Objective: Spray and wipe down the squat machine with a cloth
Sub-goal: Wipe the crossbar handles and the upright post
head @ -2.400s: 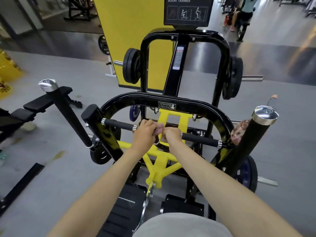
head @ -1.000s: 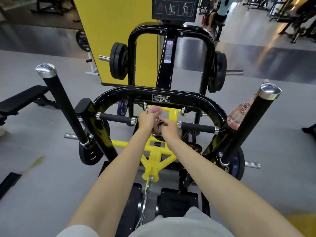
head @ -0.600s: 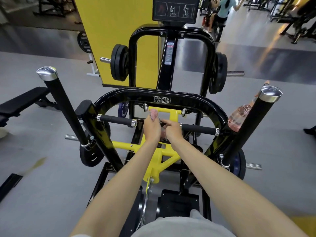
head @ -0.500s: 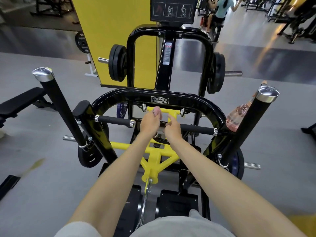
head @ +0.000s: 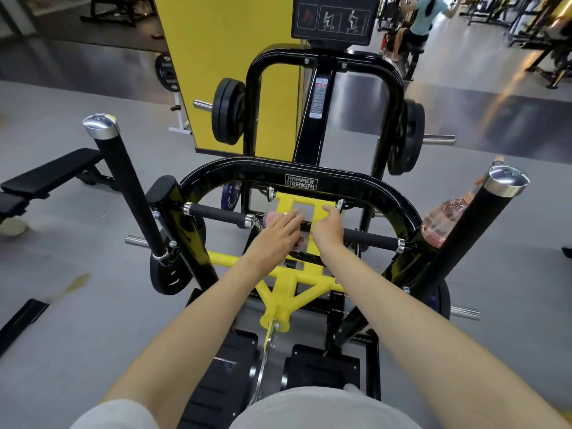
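The black squat machine (head: 337,176) with its yellow inner frame (head: 291,283) stands right in front of me. My left hand (head: 275,235) lies with straight fingers on a pink patterned cloth (head: 268,218), pressing it onto the middle of the horizontal grip bar (head: 216,213). More of the cloth shows between my hands. My right hand (head: 328,227) curls its fingers round the right leg of the yellow frame's top bracket (head: 286,201). A pink spray bottle (head: 439,221) stands at the machine's right side, partly hidden behind the right post.
Two slanted black posts with chrome caps (head: 100,125) (head: 506,181) flank me. Weight plates (head: 229,111) (head: 405,140) hang on the rear uprights. Black footplates (head: 322,373) lie below. A black bench (head: 52,178) stands at left, a yellow pillar (head: 223,57) behind, a person (head: 424,13) far back.
Both hands were curled together over the cloth at the bar's centre. Now my left hand's fingers lie straight over the cloth, and my right hand has shifted right onto the yellow bracket.
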